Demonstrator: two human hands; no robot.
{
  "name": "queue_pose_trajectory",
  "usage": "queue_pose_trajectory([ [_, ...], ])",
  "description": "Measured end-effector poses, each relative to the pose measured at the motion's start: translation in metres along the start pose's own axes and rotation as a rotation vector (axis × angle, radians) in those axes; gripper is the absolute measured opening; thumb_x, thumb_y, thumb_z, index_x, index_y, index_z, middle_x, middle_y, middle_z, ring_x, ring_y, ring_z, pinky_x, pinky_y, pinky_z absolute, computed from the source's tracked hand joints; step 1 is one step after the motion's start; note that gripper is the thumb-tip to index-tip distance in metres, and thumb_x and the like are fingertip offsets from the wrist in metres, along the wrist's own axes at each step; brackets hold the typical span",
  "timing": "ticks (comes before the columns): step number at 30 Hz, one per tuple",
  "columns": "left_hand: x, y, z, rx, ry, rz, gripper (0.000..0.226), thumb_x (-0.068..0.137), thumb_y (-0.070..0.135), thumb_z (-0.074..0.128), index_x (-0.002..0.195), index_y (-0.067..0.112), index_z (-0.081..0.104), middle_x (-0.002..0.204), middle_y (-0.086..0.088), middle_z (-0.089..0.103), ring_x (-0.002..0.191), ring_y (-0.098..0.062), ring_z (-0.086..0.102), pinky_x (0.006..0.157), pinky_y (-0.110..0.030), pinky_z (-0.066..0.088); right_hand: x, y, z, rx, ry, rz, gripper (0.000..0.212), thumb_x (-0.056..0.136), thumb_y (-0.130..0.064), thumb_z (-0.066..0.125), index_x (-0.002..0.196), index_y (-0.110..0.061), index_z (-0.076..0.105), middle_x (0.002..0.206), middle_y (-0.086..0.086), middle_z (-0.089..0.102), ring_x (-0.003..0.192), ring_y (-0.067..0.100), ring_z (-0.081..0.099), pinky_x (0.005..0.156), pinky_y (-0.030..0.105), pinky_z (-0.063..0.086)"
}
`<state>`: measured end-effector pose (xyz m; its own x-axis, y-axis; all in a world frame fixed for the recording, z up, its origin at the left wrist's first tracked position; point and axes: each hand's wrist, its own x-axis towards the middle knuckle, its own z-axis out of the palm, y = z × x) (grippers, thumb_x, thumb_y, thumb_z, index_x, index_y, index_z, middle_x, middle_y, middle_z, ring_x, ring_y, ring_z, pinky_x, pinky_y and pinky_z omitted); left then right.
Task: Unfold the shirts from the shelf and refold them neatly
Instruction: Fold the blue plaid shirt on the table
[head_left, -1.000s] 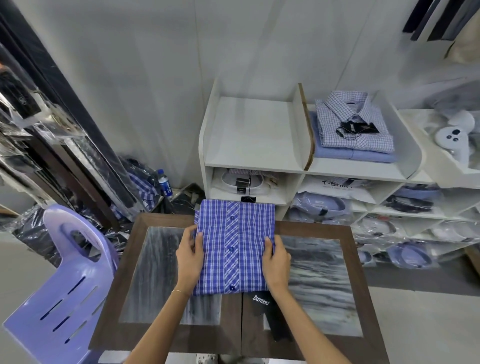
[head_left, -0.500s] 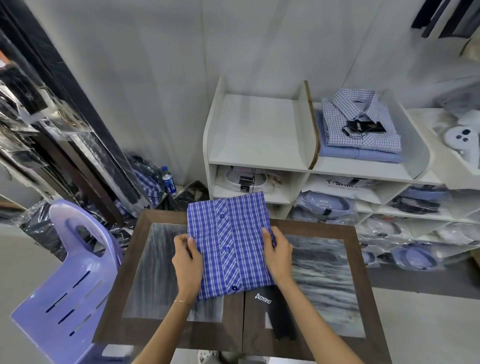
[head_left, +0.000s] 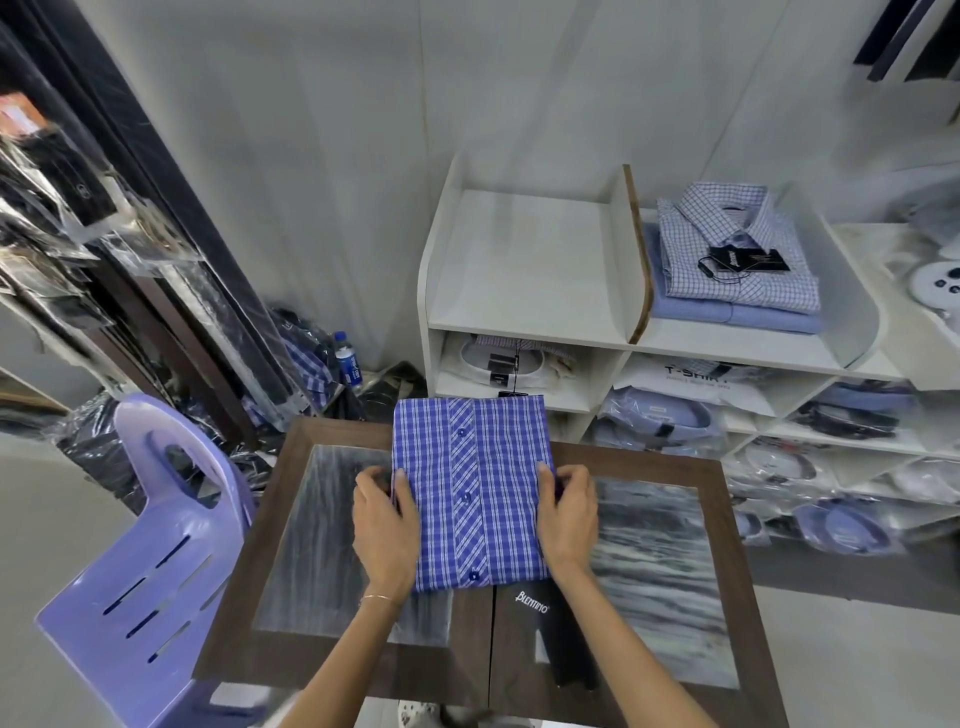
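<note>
One lilac plastic chair (head_left: 140, 561) stands at the left, beside the dark wooden table with grey marbled panels (head_left: 727, 561). On this table lies the folded blue checked shirt with blue buttons (head_left: 472, 493), its far edge reaching over the table's back rim. The left hand (head_left: 385, 525) grasps the shirt's left edge with curled fingers, and the right hand (head_left: 569, 512) grasps the right edge the same way. A black branded sleeve (head_left: 550, 631) lies just below the shirt. Further right stands the white shelf unit (head_left: 530, 260), holding a pale checked folded shirt (head_left: 737, 249).

Dark wood table (head_left: 727, 519) w/ grey panels: folded blue plaid shirt (head_left: 470, 493), black branded strip (head_left: 561, 639) on top.
</note>
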<state>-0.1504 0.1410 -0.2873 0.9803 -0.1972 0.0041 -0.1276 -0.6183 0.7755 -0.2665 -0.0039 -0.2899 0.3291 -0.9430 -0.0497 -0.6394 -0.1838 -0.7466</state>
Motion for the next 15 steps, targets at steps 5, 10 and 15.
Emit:
queue_pose_trajectory([
  [5,0.007,-0.001,0.005,0.222,-0.113,0.052,0.023,0.101,0.028,0.038,0.114,0.009,0.042,0.093,-0.014,0.063,0.081,-0.030,0.061,0.060,-0.035,0.040,0.004,-0.002,-0.008,-0.163,-0.156,0.038,0.040,0.093,-0.055,0.044,0.099,-0.015,0.046,0.073,-0.005,0.056,0.063,0.014,0.056,0.046,0.025,0.035],
  [10,0.019,0.006,-0.004,0.300,-0.076,0.068,0.040,0.088,-0.001,0.051,0.127,0.003,0.043,0.112,-0.022,0.050,0.101,-0.036,0.052,0.070,-0.041,0.044,0.012,0.007,-0.008,-0.176,-0.185,0.122,0.034,0.095,-0.044,0.050,0.096,-0.013,0.064,0.085,0.002,0.067,0.075,0.018,0.061,0.058,0.027,0.043],
  [15,0.046,0.049,-0.007,0.233,-0.067,0.434,0.037,0.087,-0.004,0.055,0.123,0.004,0.055,0.115,-0.016,0.053,0.103,-0.030,0.052,0.085,-0.042,0.048,0.015,0.014,-0.039,0.114,-0.299,0.136,0.030,0.094,-0.039,0.055,0.082,-0.014,0.068,0.076,-0.001,0.069,0.069,0.012,0.062,0.063,0.026,0.049],
])
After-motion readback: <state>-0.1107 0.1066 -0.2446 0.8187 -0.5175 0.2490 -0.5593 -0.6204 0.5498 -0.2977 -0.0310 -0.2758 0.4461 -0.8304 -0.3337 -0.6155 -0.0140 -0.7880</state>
